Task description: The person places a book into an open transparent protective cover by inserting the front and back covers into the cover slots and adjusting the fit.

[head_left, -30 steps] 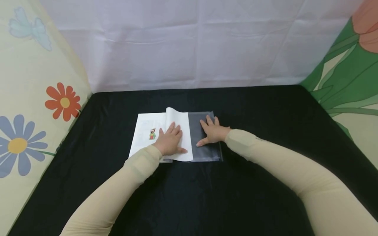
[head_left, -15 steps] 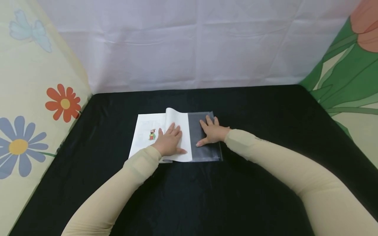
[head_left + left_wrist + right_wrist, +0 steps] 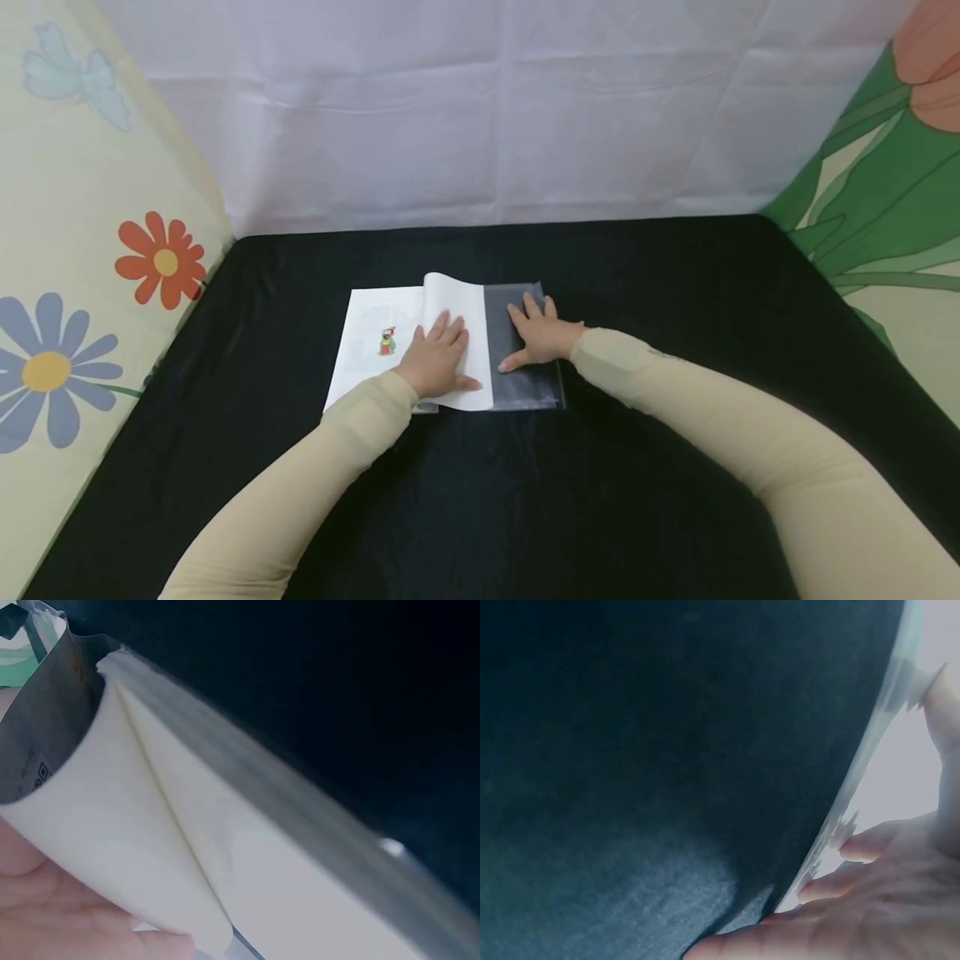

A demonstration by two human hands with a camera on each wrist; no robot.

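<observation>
An open book (image 3: pixel 363 325) with a small printed figure on its white page lies on the black cloth. Its white right-hand leaf (image 3: pixel 468 304) curves up near the spine and overlaps a clear plastic book cover (image 3: pixel 517 393). Spread fingers of my left hand (image 3: pixel 433 362) press flat on that leaf. On the plastic, my right hand (image 3: pixel 547 335) rests with fingers splayed near the right edge. The left wrist view shows the bent leaf (image 3: pixel 112 817) and a printed code on its other side. In the right wrist view, fingers (image 3: pixel 870 844) lie along the sheet's edge.
Black cloth (image 3: pixel 525 500) covers the table around the book. A white curtain (image 3: pixel 487 125) hangs behind the far edge. Flower-printed panels stand at the left (image 3: pixel 67 208) and right (image 3: pixel 900 208).
My left hand has slid slightly to the right, and the white leaf's edge has shifted with it further over the plastic. The right hand stays in place.
</observation>
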